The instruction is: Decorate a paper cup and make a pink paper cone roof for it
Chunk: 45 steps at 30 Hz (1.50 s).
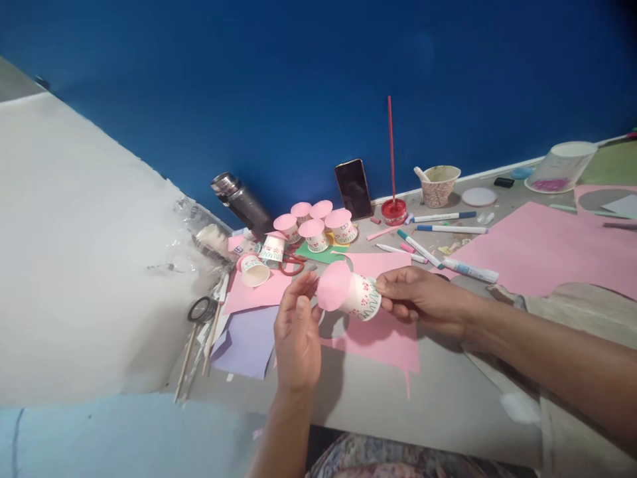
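A small white paper cup [362, 299] with red dots and green zigzag marks lies on its side in the air, a pink paper disc [334, 285] on its base. My right hand [421, 297] grips the cup by its rim, fingers closed. My left hand [299, 335] is raised beside the disc, thumb and fingers apart; whether a fingertip touches the disc I cannot tell. Below them lies a cut pink sheet [393, 342]. Behind stand several similar cups with pink tops [314, 235], and one cup [255, 271] lies tipped over.
Red-handled scissors [292, 267] lie by the cups. A dark flask [242, 202] and a phone [353, 189] lean at the wall. Markers [452, 230], a patterned paper cup [440, 186], a red pot with a stick [394, 211] and a lilac sheet [247, 345] are around.
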Motion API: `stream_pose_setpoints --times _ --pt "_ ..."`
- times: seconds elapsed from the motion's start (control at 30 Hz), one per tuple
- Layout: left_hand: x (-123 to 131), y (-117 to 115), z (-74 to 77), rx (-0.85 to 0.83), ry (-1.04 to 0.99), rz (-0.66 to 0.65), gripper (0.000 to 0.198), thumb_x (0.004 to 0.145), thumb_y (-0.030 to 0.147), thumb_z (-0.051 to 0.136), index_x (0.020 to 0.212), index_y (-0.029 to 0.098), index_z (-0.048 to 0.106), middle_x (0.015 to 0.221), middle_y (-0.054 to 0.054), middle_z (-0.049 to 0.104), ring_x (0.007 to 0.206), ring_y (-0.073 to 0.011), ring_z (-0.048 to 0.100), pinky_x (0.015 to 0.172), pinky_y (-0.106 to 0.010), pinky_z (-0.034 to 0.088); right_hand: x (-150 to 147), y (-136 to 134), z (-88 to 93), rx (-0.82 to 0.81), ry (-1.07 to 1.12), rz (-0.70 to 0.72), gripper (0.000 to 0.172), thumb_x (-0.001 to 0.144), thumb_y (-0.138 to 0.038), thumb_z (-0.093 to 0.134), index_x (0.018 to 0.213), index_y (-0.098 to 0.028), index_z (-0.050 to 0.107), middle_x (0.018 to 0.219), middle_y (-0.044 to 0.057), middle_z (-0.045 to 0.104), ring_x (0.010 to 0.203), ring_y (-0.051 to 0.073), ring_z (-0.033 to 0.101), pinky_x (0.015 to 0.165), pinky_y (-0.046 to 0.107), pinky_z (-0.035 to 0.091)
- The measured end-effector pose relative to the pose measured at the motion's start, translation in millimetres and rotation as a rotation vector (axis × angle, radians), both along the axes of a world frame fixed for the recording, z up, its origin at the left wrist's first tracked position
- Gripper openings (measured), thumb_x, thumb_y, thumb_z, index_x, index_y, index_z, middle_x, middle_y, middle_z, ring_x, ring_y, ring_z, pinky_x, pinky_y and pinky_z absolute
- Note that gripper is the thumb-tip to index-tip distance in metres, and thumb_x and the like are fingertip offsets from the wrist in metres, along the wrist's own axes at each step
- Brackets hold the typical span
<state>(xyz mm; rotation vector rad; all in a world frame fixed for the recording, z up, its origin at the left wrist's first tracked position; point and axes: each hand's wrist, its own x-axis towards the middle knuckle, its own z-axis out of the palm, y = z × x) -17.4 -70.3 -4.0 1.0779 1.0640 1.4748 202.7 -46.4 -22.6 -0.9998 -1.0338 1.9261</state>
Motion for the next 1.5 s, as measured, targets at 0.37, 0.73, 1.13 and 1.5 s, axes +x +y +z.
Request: stream_pose_setpoints --times 0.37,0.73,1.13,1.5 --pt "-5 7 21.0 0.241 0.211 -0.222 0.040 0.089 0.044 0.076 0.128 0.032 0.074 0.152 -0.008 0.054 0.150 -0.0311 0.041 0.115 -0.040 0.047 2 -1 -5.7 0.019 0.076 0.104 0.048 0.076 -0.056 0.084 0.067 -0.015 0.061 0.058 -0.003 0.054 0.045 0.004 0.037 0.045 0.022 0.016" --pt "-2 14 39.1 0.286 0.436 -0.313 0.029 0.083 0.035 0.083 0.112 0.029 0.080 0.146 -0.011 0.056 0.143 -0.0342 0.045 0.118 -0.053 0.041 5 0 -3.6 0.062 0.040 0.121 0.049 0.077 -0.059 0.084 0.069 -0.016 0.061 0.055 -0.004 0.052 0.047 0.005 0.034 0.049 0.025 0.016" --pt "1 13 38.0 0.563 0.740 -0.126 0.028 0.090 0.027 0.076 0.117 0.034 0.079 0.148 -0.009 0.055 0.139 -0.0325 0.051 0.115 -0.056 0.044 7 1 -0.5 0.048 0.070 0.092 0.047 0.078 -0.057 0.083 0.069 -0.016 0.061 0.057 -0.003 0.056 0.047 0.005 0.038 0.048 0.023 0.018" --pt "-4 11 37.5 0.458 0.366 -0.137 0.051 0.095 0.034 0.068 0.146 0.033 0.060 0.154 -0.009 0.053 0.146 -0.0325 0.045 0.119 -0.051 0.041 6 2 3.9 -0.025 0.289 0.057 0.041 0.076 -0.043 0.087 0.066 -0.015 0.059 0.060 -0.003 0.054 0.048 0.005 0.039 0.048 0.021 0.022"
